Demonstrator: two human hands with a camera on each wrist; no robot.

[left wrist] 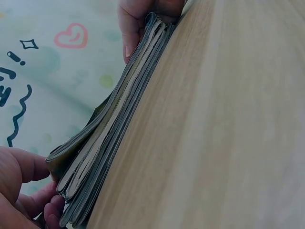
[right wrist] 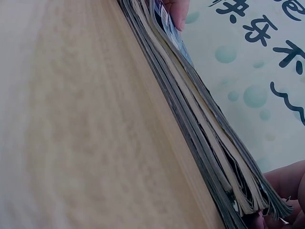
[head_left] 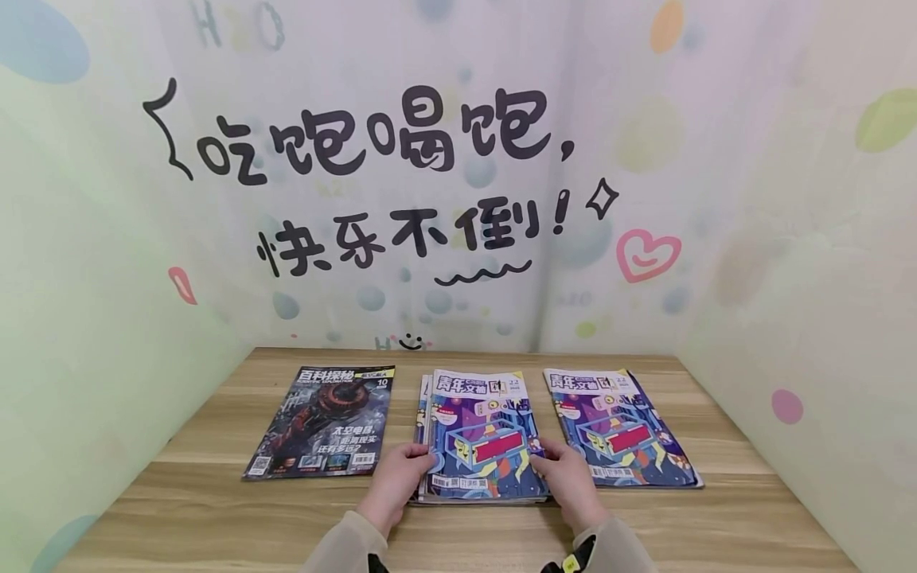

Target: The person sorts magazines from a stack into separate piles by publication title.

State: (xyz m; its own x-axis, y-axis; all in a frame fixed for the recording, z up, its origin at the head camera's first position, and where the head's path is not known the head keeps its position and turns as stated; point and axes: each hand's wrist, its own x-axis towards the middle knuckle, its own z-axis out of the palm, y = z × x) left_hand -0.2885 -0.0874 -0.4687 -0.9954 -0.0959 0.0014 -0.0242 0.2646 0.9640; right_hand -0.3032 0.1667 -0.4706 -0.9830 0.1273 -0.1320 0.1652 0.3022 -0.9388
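A small stack of magazines [head_left: 481,426] lies in the middle of the table, a purple cover with a red box drawing on top. My left hand [head_left: 398,479] grips its left edge near the front corner, thumb over the cover. On the opposite edge my right hand [head_left: 569,480] grips it the same way. From the side, in the left wrist view, the page edges [left wrist: 114,124] show several magazines lying unevenly on one another, the upper ones lifted a little near my left fingers [left wrist: 35,200]. Fingers under the stack are partly hidden.
A dark science magazine [head_left: 322,422] lies flat to the left. To the right lies another purple-covered magazine [head_left: 619,430], with a further one showing beneath its right edge. The wooden table [head_left: 215,525] is bounded by a printed back wall [head_left: 444,310] and side walls.
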